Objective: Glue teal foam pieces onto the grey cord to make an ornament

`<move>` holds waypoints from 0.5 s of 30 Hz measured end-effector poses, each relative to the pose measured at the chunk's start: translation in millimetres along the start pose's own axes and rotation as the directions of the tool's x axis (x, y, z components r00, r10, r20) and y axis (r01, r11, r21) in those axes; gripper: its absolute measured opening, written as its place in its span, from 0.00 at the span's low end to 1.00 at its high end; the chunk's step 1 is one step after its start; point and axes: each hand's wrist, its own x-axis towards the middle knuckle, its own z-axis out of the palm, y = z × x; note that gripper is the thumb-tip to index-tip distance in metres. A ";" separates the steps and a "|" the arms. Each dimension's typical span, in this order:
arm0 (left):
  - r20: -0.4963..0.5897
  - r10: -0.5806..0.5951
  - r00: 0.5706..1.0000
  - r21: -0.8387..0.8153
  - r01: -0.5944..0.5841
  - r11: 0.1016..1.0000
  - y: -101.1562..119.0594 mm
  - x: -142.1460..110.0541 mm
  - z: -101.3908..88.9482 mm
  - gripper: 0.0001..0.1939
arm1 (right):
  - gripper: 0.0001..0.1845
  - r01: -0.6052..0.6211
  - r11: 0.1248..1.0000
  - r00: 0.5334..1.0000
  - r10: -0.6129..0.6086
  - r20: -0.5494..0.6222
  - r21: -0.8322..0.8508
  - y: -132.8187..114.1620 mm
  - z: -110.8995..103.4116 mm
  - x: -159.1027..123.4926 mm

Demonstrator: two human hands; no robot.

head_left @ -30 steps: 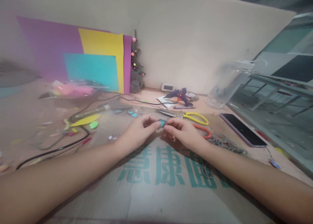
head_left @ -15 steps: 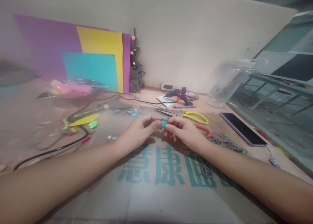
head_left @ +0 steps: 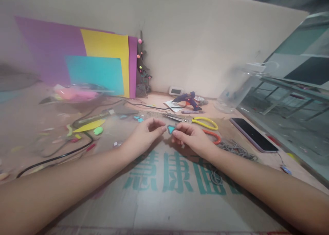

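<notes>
Between the thumb and fingers of my right hand point(head_left: 189, 135) is a small turquoise piece point(head_left: 171, 129) with a dark grey edge, held over the cardboard. My left hand point(head_left: 149, 134) is just left of that piece, apart from it, its fingers curved with a small gap to the thumb and nothing in them. Beyond my hands lie scissors with yellow point(head_left: 205, 123) and orange point(head_left: 212, 137) handles, partly behind my right hand. Small turquoise scraps point(head_left: 140, 120) lie behind my left hand.
A printed cardboard sheet point(head_left: 154, 211) covers the front. Farther back are a glue gun point(head_left: 189, 98) with a cord, a pen point(head_left: 192, 112) and a small white clock point(head_left: 176, 90). Grey cord point(head_left: 235, 149) and a phone point(head_left: 253, 135) lie right; coloured sheets point(head_left: 105, 43) lean against the wall.
My left hand has let go of the turquoise piece and drawn slightly left. My right hand still holds it, and more of the piece shows now.
</notes>
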 end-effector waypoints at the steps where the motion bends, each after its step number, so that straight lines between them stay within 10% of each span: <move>1: -0.005 -0.006 1.000 0.001 0.006 1.000 0.8 -0.1 0.2 0.12 | 0.17 0.001 1.000 1.000 -0.001 0.001 0.001 0.0 0.1 0.2; 15: 0.064 0.014 0.998 -0.056 -0.010 0.998 -12.7 0.8 0.6 0.10 | 0.18 0.004 1.000 1.000 -0.004 0.005 -0.022 0.4 -1.1 0.5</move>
